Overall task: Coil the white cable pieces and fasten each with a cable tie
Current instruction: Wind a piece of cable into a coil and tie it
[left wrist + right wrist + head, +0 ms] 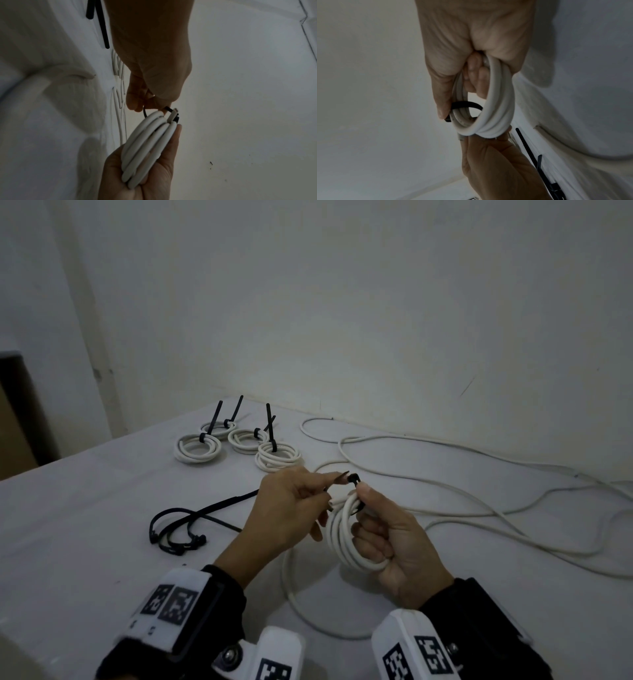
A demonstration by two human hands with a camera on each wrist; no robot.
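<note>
All three views dim, flat grey-blue cast, no glare. Head view: the counter (85, 508) reads soft, edges bowed by the wide lens, wall above it darkening toward the corners. Soft shadow beside the cable coil (346, 535). Both wrist views noisy, hands underexposed, background beyond the coil blurred and stretched.

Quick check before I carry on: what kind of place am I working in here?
Probably a bare indoor workbench set up for cable bundling: a white-covered table against a plain white wall, four tied white cable coils, and spare black cable ties.
</note>
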